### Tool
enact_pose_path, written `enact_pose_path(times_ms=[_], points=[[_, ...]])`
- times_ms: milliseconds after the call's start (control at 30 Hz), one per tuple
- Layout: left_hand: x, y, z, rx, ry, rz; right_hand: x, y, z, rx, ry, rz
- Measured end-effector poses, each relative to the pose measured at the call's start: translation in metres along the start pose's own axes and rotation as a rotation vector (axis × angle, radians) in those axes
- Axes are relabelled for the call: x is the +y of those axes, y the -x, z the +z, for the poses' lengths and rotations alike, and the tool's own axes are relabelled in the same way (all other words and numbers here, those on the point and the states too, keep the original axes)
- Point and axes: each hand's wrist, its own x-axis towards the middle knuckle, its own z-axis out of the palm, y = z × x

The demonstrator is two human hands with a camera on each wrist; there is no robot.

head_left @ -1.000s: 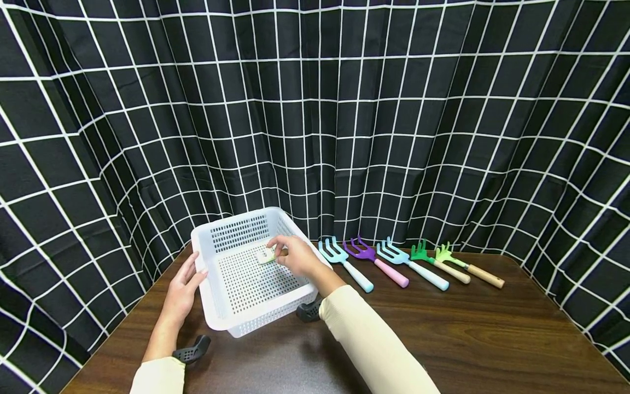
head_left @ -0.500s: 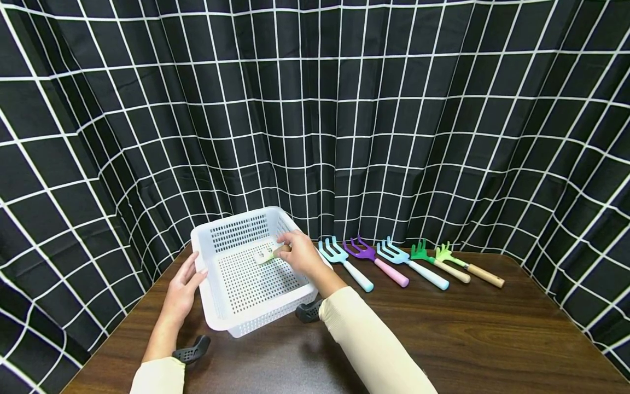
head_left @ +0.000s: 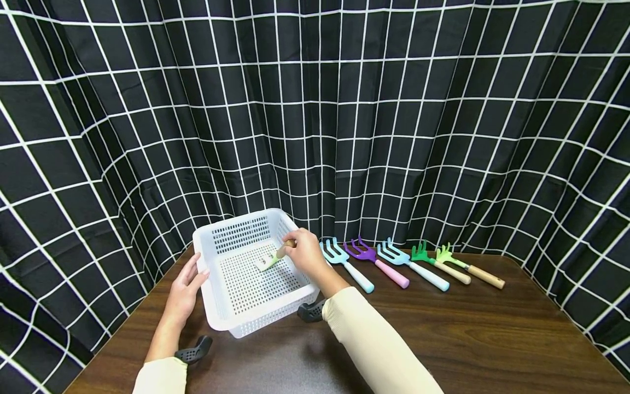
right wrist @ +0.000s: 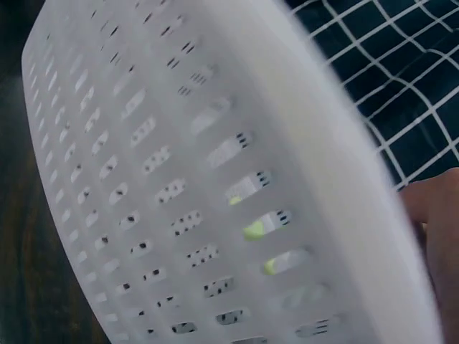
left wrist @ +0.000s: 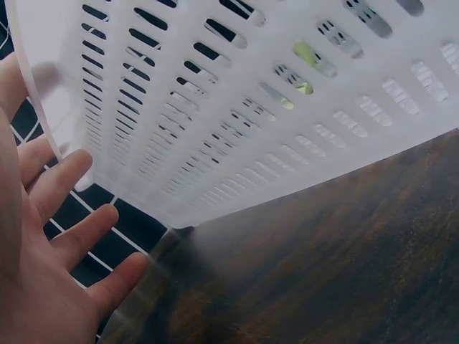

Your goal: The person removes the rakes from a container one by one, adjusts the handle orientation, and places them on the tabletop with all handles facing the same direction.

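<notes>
In the head view a white perforated plastic basket [head_left: 261,306] is tilted over the table. My left hand [head_left: 182,293] holds the basket's left rim; in the left wrist view its fingers [left wrist: 86,236] spread below the rim. My right hand [head_left: 310,254] reaches over the right side and pinches the wooden handle end of a small garden tool [head_left: 270,261], which slants down into the basket. Its pale head has a green edge and lies close over the basket floor. Through the holes in the right wrist view, green parts of the tool [right wrist: 257,228] show.
Right of the basket several hand rakes lie in a row: a blue rake [head_left: 358,277], a purple and pink rake [head_left: 391,273], another blue rake [head_left: 428,275], a dark green rake [head_left: 451,271] and a light green rake [head_left: 484,276]. A black gridded curtain [head_left: 374,137] hangs behind the wooden table [head_left: 467,334].
My right hand has shifted right and slightly up along the tool, so more of its wooden handle shows. The left hand and the basket have barely moved.
</notes>
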Motion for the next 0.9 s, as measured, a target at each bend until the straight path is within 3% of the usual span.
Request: enact_pose_path(times_ms=[233,533,900], points=[[0.0,-0.001,0.001,0.002,-0.006,0.003,-0.003,0.005,-0.011,0.095,-0.061,0.122],[0.003,0.003,0.001,0.012,-0.006,-0.001,0.001,0.013,-0.025,0.158,-0.09,0.074],[0.001,0.0,0.001,0.017,-0.016,0.002,0.01,0.028,-0.046,0.108,-0.31,0.116]])
